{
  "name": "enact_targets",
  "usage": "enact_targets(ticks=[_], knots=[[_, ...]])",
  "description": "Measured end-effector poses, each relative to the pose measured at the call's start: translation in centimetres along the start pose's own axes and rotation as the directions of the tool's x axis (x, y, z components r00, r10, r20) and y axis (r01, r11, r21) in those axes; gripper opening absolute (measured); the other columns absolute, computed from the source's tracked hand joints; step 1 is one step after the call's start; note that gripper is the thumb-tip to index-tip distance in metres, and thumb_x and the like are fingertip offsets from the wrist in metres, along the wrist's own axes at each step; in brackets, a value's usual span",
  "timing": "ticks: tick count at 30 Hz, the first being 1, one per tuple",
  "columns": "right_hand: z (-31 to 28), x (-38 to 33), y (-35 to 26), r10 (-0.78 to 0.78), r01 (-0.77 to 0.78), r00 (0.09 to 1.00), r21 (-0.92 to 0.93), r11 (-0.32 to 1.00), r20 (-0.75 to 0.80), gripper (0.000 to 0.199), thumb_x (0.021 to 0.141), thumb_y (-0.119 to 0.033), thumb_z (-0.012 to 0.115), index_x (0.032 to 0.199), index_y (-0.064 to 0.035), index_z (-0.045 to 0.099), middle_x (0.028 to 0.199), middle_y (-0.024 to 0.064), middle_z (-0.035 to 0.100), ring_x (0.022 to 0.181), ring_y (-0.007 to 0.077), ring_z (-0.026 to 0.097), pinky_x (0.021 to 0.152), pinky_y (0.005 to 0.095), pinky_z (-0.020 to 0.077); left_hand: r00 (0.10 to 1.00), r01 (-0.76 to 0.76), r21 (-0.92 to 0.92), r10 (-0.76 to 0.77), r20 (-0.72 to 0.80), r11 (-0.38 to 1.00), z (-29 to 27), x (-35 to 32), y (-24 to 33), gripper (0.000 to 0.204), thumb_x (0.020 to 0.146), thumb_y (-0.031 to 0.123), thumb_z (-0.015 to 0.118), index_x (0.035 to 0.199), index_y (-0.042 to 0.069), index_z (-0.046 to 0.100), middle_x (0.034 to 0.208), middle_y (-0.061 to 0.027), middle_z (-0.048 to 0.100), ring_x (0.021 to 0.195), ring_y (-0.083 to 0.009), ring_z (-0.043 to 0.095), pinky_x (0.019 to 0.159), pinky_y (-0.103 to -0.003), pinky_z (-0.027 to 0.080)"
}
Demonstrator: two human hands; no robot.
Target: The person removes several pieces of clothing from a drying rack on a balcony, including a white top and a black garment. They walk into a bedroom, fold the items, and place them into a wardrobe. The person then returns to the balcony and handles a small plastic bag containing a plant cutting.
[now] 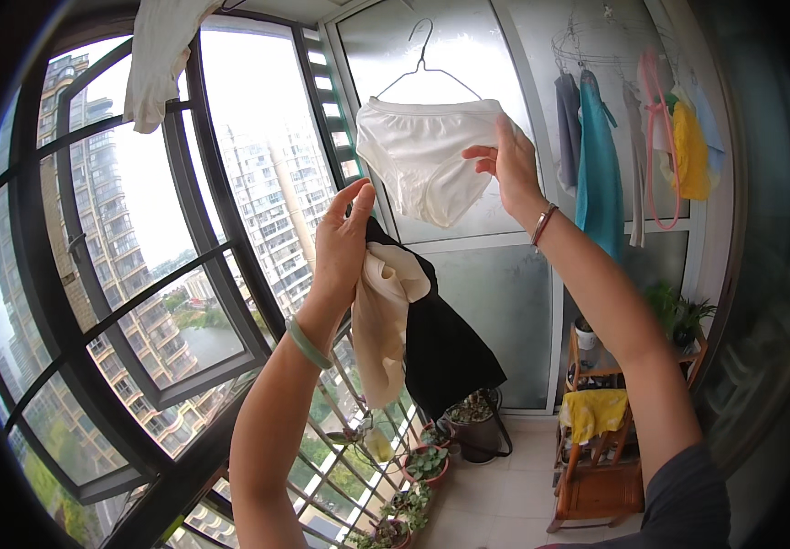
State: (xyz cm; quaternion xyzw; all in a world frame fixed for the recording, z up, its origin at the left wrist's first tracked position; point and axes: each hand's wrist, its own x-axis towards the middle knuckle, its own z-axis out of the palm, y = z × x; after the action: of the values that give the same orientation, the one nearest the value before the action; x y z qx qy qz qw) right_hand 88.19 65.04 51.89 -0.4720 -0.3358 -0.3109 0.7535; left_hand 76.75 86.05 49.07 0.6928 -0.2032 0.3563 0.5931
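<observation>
White underpants [431, 146] hang spread on a thin wire hanger [424, 66], whose hook stands above them. My right hand [512, 169] is at their right edge. Its thumb points up beside the waistband, and its fingers are bent apart from the thumb in front of the fabric. Below the left side of the underpants is my left hand [342, 233], thumb and forefinger raised. A cream garment [381, 320] and a black garment [445, 343] hang from this hand. Its lower fingers are partly hidden.
Windows [129, 256] and a railing line the left side. Clothes, including a teal one [599, 165], hang from a round rack at the right. Potted plants [427, 462] stand below. A wooden chair [601, 489] with a yellow cloth [593, 414] is at lower right.
</observation>
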Motion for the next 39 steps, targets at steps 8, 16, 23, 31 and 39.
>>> enact_targets(ticks=[8, 16, 23, 31, 39], knots=[[2.6, 7.5, 4.9, -0.086, 0.087, 0.996, 0.094, 0.992, -0.017, 0.045, 0.105, -0.038, 0.032, 0.117, 0.0005, 0.052, 0.105, 0.0108, 0.065, 0.073, 0.0178, 0.071, 0.055, 0.0238, 0.0528, 0.994, -0.111, -0.027, 0.111, 0.012, 0.993, 2.0, 8.0, -3.7, 0.053, 0.098, 0.037, 0.057, 0.137, 0.002, 0.050, 0.125, -0.0170, 0.060, 0.113, -0.0200, 0.057, 0.097, -0.030, 0.043], [4.2, 18.4, 7.8, -0.195, 0.195, 0.981, 0.163, 0.967, -0.016, 0.044, 0.105, -0.037, 0.031, 0.118, 0.0003, 0.050, 0.108, 0.0101, 0.062, 0.073, 0.0195, 0.071, 0.057, 0.0258, 0.0540, 0.990, -0.139, 0.082, 0.139, 0.007, 0.987, 3.6, 12.2, -5.4, 0.053, 0.097, 0.036, 0.057, 0.136, 0.001, 0.049, 0.109, -0.0138, 0.066, 0.098, -0.0159, 0.062, 0.087, -0.027, 0.048], [7.1, 27.9, 8.2, -0.248, 0.241, 0.969, 0.303, 0.922, -0.017, 0.048, 0.102, -0.038, 0.034, 0.120, 0.0048, 0.046, 0.104, 0.0128, 0.063, 0.072, 0.0236, 0.072, 0.068, 0.0316, 0.0570, 0.983, -0.180, 0.122, 0.184, -0.024, 0.976, 3.9, 16.1, -6.8, 0.053, 0.098, 0.039, 0.054, 0.138, 0.005, 0.048, 0.113, -0.0148, 0.063, 0.103, -0.0181, 0.060, 0.089, -0.029, 0.048], [8.4, 34.6, 8.8, -0.191, 0.143, 0.979, 0.429, 0.892, 0.069, 0.042, 0.104, -0.036, 0.037, 0.124, 0.0004, 0.043, 0.115, 0.0147, 0.059, 0.088, 0.0271, 0.071, 0.069, 0.0328, 0.0567, 0.957, -0.228, 0.303, 0.271, -0.107, 0.925, 4.6, 19.4, -8.2, 0.054, 0.098, 0.039, 0.054, 0.139, 0.005, 0.048, 0.099, -0.0116, 0.067, 0.089, -0.0117, 0.064, 0.081, -0.025, 0.050], [8.6, 38.7, 9.8, -0.259, 0.191, 0.962, 0.473, 0.860, 0.082, 0.052, 0.101, -0.033, 0.033, 0.129, 0.0112, 0.035, 0.113, 0.0196, 0.058, 0.075, 0.0283, 0.072, 0.067, 0.0334, 0.0598, 0.966, -0.173, 0.333, 0.226, -0.128, 0.927, 4.3, 19.7, -9.5, 0.052, 0.098, 0.038, 0.056, 0.138, 0.005, 0.049, 0.068, 0.0021, 0.054, 0.057, -0.0015, 0.047, 0.054, -0.019, 0.040]])
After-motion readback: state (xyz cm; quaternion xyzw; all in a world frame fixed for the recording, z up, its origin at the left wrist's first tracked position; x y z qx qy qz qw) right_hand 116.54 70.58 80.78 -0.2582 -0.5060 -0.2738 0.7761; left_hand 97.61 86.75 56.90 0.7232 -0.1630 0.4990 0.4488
